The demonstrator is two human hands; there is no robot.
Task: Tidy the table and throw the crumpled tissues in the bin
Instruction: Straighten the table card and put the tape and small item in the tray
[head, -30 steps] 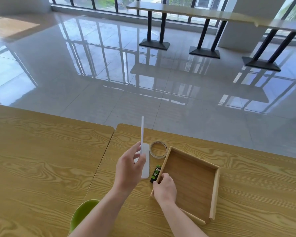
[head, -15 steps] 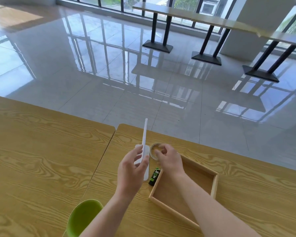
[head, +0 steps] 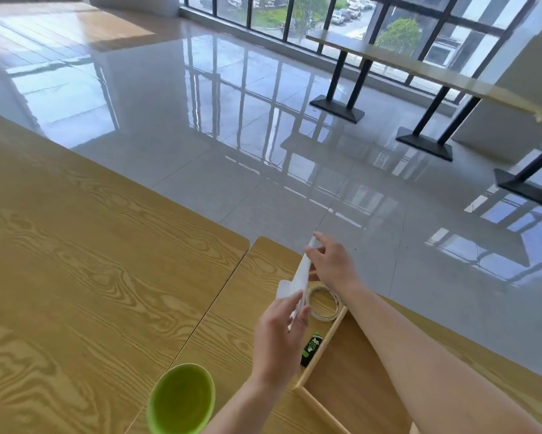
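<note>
My left hand [head: 280, 335] pinches the lower end of a thin white sheet [head: 299, 278] held edge-on above the wooden table [head: 91, 277]. My right hand [head: 330, 261] pinches the sheet's upper end. Below them a roll of clear tape [head: 324, 303] lies flat on the table beside the far corner of a shallow wooden tray [head: 321, 349]. A small black and green tube [head: 310, 349] lies against the tray's left wall. No crumpled tissue is in sight.
A green bin [head: 182, 399] stands open below the table's near edge. A seam splits the table into two tops. Beyond the far edge lies shiny tiled floor, with black-legged tables [head: 420, 76] by the windows.
My right hand left the tray's near corner, passed over the tape roll and now pinches the top of the sheet. The view swung to the left and up.
</note>
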